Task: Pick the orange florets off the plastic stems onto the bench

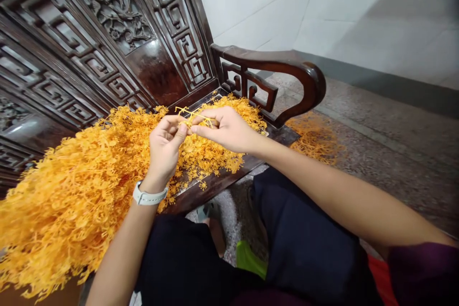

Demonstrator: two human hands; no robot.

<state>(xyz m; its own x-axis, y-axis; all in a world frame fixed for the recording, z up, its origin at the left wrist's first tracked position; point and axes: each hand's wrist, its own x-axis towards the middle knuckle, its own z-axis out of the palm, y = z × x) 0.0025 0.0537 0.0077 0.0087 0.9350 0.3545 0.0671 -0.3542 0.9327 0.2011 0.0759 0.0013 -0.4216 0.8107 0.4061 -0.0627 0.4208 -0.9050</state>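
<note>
A: How do the two hands stand?

B: They meet above the yellow pile [96, 177], fingertips very near to each other. The left hand [164, 146] rises from its forearm [124, 244], with the inner side turned partly toward the right and the thumb pointing up. The right hand [233, 129] comes from the other side, its back mostly upward, and its forearm [322, 186] slopes down to the lower right corner.

A: Are the fingers wide?

B: No, they are narrow. In each hand, thumb and forefinger pinch a thin yellow sprig [183, 111]. The contact is small and partly covered, so I cannot say exactly which part each hand pinches.

A: And where is this sprig?

B: Between the hands, over the pile, with thin ends sticking out beyond the fingers.

A: What is around?

B: The pile lies on a dark carved bench [161, 74]. Beside its armrest [315, 81], orange stems [317, 138] lie on the floor.
</note>
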